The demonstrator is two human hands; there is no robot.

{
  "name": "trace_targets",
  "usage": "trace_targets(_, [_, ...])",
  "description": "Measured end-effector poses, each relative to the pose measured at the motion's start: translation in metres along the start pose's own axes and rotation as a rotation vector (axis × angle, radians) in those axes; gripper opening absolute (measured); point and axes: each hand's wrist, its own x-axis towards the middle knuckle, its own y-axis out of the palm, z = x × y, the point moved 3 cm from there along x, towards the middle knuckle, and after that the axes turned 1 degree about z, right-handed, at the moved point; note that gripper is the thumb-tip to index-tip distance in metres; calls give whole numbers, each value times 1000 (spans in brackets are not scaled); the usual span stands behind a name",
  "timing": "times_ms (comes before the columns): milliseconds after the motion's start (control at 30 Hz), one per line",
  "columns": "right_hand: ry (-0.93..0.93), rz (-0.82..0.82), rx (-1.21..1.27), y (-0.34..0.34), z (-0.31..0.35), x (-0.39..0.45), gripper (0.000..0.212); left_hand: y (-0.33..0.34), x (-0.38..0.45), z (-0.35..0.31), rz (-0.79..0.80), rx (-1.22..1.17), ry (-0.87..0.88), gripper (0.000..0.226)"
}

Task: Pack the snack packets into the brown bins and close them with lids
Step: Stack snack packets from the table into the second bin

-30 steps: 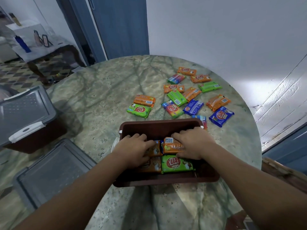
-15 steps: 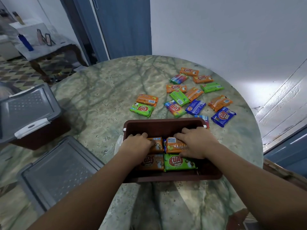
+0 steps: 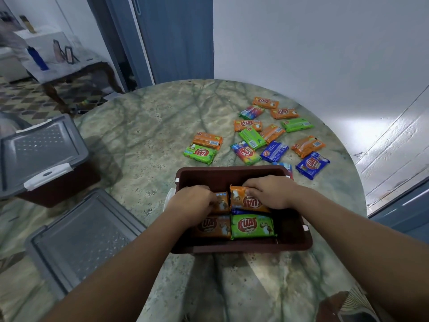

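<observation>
**A:** Where is the packet you must settle now?

**B:** The orange packet lies inside the brown bin, in the half far from you, with its long axis going left to right along the bin. It sits just behind the green packet, and seems a little tilted, not yet flat.

**A:** Which hand is nearer?

**B:** Your right hand. It rests on the right end of this packet, fingers curled over its far edge, gripping it. Your left hand is also in the bin, on the left side, fingers curled on a second orange packet.

**A:** And the others?

**B:** The loose packets wait behind the bin. The grey lid lies to the left of the bin.
</observation>
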Motion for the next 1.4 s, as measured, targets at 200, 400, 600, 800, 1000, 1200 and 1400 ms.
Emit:
trace_targets(200, [25,89,23,2,3,13,40,0,0,0,37,34,23,30])
trace_targets(400, [-8,-78,-188,13,3,9,40,1,1,1,35,43,37,29])
trace_targets(600, [-71,-108,-80,11,2,4,21,3,2,2,36,29,34,29])
trace_targets(800, [-60,-293,161,6,18,-7,26,4,4,3,34,46,33,29])
trace_targets(1000, [124,-404,583,25,22,-13,45,4,4,2,45,32,26,28])
trace_targets(1200, [248,-417,1160,45,17,-18,58,4,3,2,62,24,26,30])
trace_targets(1400, [479,-455,1565,59,23,-5,47,4,3,2,69,22,26,27])
